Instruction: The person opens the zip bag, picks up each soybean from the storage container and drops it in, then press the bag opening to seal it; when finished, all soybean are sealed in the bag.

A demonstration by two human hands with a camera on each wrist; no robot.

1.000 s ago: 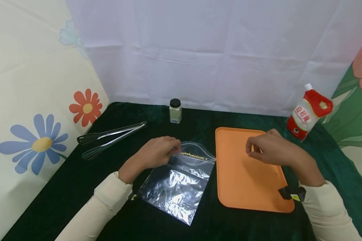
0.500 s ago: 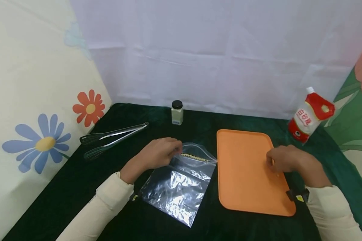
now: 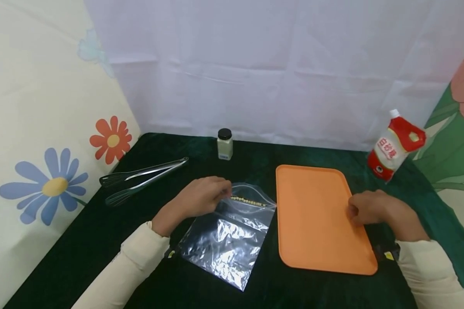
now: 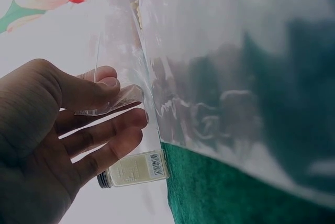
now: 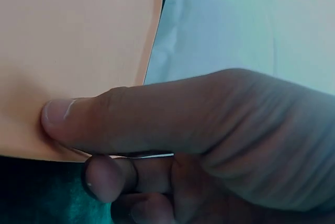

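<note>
My left hand [image 3: 205,194] pinches the upper left corner of a clear zip bag [image 3: 226,240], thumb against fingers. A line of small yellow beads [image 3: 249,201] shows at the bag's mouth, which stands slightly apart. My right hand [image 3: 379,210] is at the right rim of an orange tray [image 3: 313,214], fingers bent down. In the right wrist view the thumb [image 5: 78,122] lies on the tray near its edge, and other fingertips curl beside the rim. What is under the thumb is hidden.
Metal tongs [image 3: 143,178] lie spread at the left. A small jar [image 3: 224,145] with a black lid stands at the back. A red and white pouch [image 3: 394,146] leans at the far right. Dark green cloth [image 3: 251,165] covers the table.
My right hand has moved from above the tray to its right rim and down onto it. A tiny speck seen there earlier is now covered. The left hand and bag have stayed put.
</note>
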